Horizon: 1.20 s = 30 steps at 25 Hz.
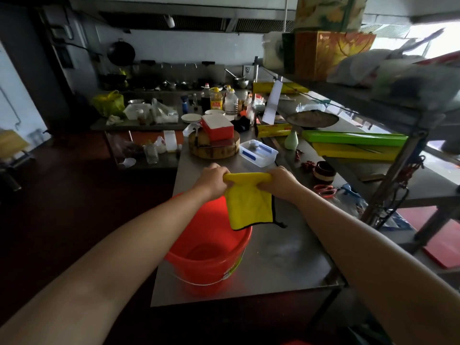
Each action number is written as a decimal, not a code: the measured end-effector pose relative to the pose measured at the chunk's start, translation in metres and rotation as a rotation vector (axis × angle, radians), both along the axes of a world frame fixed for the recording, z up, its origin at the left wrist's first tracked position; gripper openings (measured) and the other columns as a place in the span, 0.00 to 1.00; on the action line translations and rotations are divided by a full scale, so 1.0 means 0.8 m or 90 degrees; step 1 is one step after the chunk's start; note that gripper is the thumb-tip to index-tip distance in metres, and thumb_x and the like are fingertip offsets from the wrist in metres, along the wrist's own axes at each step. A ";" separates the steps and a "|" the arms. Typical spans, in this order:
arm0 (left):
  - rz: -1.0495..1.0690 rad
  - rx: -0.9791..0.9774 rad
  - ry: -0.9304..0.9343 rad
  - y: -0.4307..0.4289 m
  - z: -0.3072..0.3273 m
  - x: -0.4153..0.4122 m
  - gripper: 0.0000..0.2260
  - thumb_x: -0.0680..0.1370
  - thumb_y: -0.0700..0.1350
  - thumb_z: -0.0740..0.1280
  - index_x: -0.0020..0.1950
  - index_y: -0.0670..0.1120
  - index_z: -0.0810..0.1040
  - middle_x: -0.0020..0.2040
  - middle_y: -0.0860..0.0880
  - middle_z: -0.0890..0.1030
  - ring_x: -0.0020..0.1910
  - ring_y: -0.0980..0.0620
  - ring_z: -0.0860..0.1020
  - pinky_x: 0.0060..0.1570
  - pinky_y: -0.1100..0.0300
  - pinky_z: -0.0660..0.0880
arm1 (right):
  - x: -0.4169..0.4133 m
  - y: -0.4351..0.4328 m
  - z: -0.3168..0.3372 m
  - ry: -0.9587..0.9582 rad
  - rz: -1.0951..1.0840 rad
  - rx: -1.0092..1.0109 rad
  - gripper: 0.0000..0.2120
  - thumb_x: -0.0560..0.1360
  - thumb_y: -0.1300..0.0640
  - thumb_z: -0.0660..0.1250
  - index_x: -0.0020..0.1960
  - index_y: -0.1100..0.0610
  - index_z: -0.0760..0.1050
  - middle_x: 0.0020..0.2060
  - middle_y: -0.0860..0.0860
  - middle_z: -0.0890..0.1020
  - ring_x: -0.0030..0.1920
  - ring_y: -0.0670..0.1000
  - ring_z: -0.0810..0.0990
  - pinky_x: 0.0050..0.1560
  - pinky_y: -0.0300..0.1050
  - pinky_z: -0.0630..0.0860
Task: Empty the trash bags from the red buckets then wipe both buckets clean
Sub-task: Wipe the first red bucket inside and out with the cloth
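A red bucket (211, 260) stands upright on the steel table (286, 255), near its front left corner; its inside looks bare, no bag showing. Above its far rim hangs a yellow cloth (249, 205) with a black edge. My left hand (214, 180) grips the cloth's top left corner and my right hand (278, 180) grips the top right, stretching the upper edge between them. A sliver of red at the bottom edge of the frame may be a second bucket (298, 342); I cannot tell.
Behind the hands sit a round wooden block (214, 148) with a red box on it, a clear plastic tub (258, 153), a dark bowl (323, 171) and red scissors (324, 190). A shelf frame (388, 180) rises on the right. Dark floor lies left.
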<state>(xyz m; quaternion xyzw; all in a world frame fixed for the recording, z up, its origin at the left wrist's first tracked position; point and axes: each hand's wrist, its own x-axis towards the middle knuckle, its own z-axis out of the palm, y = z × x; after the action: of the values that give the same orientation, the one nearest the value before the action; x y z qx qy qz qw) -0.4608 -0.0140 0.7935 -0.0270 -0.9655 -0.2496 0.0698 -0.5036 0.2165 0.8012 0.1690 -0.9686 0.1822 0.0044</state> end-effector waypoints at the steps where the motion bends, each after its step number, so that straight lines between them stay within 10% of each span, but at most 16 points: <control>1: -0.003 -0.012 0.015 -0.009 0.006 0.003 0.09 0.77 0.50 0.70 0.54 0.48 0.80 0.58 0.43 0.76 0.57 0.42 0.75 0.57 0.50 0.73 | -0.002 -0.009 0.000 0.033 0.015 -0.005 0.15 0.76 0.46 0.71 0.54 0.56 0.79 0.52 0.53 0.78 0.57 0.53 0.76 0.53 0.46 0.72; 8: -0.059 -0.036 0.041 -0.072 0.004 0.084 0.10 0.77 0.46 0.70 0.55 0.45 0.76 0.56 0.46 0.77 0.58 0.46 0.73 0.52 0.55 0.70 | 0.042 -0.058 -0.031 -0.001 0.136 -0.126 0.10 0.74 0.56 0.72 0.53 0.48 0.75 0.46 0.47 0.80 0.47 0.51 0.80 0.39 0.35 0.70; 15: -0.158 -0.149 -0.155 -0.088 -0.157 0.219 0.31 0.75 0.66 0.67 0.75 0.56 0.66 0.73 0.53 0.69 0.74 0.51 0.63 0.71 0.53 0.59 | 0.168 -0.046 -0.176 -0.038 0.317 0.054 0.14 0.74 0.58 0.69 0.60 0.52 0.76 0.57 0.48 0.80 0.60 0.53 0.78 0.60 0.48 0.74; 20: -0.121 -0.265 -0.188 -0.099 -0.213 0.233 0.40 0.77 0.71 0.56 0.81 0.58 0.40 0.82 0.50 0.55 0.81 0.47 0.49 0.78 0.42 0.46 | 0.173 -0.041 -0.188 -0.019 0.352 0.234 0.26 0.74 0.39 0.63 0.69 0.47 0.70 0.78 0.47 0.62 0.79 0.51 0.56 0.79 0.56 0.53; 24: -0.068 -0.209 -0.139 -0.108 -0.226 0.230 0.31 0.84 0.56 0.58 0.82 0.45 0.52 0.81 0.45 0.55 0.81 0.48 0.48 0.79 0.51 0.47 | 0.172 -0.080 -0.182 -0.036 0.228 0.207 0.35 0.77 0.28 0.43 0.58 0.49 0.79 0.66 0.48 0.76 0.73 0.53 0.68 0.77 0.64 0.52; 30: -0.084 -0.170 0.018 -0.127 -0.246 0.226 0.20 0.84 0.38 0.59 0.77 0.41 0.66 0.77 0.43 0.66 0.79 0.45 0.57 0.79 0.49 0.53 | 0.184 -0.171 -0.205 -0.039 0.259 0.215 0.38 0.74 0.26 0.54 0.76 0.47 0.63 0.73 0.53 0.67 0.74 0.58 0.65 0.73 0.57 0.63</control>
<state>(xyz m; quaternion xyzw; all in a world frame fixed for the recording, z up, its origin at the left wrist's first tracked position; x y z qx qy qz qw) -0.2803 -0.1153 0.5965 -0.1031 -0.9851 -0.1229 0.0627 -0.3565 0.0793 0.6373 0.3526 -0.9312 0.0204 -0.0900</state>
